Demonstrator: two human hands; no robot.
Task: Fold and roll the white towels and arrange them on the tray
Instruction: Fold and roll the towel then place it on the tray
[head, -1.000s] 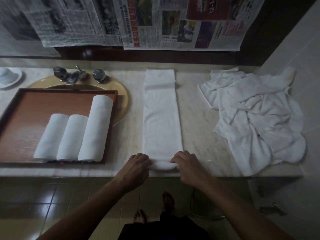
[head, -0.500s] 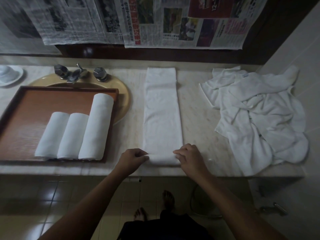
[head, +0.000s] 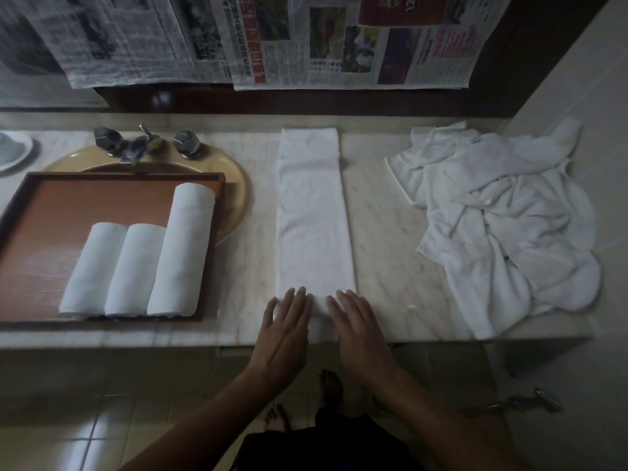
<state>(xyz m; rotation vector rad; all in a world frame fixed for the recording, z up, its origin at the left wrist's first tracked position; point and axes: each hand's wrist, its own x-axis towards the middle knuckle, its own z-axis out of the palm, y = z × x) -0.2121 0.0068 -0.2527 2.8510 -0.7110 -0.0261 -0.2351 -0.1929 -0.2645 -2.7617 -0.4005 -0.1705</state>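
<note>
A white towel folded into a long strip (head: 312,212) lies on the marble counter, running away from me. Its near end is rolled up under my palms. My left hand (head: 287,326) and my right hand (head: 358,326) lie side by side on that roll with fingers straight, pressing down on it. To the left a brown wooden tray (head: 40,212) holds three rolled white towels (head: 136,266), the right one longer than the other two. A heap of loose white towels (head: 503,212) lies at the right end of the counter.
The tray rests over a yellowish sink (head: 234,185) with a chrome tap (head: 142,144). A white dish (head: 13,151) stands at the far left. Newspaper sheets (head: 306,39) hang over the back wall. The counter edge runs just below my hands, tiled floor beneath.
My fingers were curled around the towel's near end; now both hands lie flat with straight fingers on the small roll, which has moved slightly forward along the strip.
</note>
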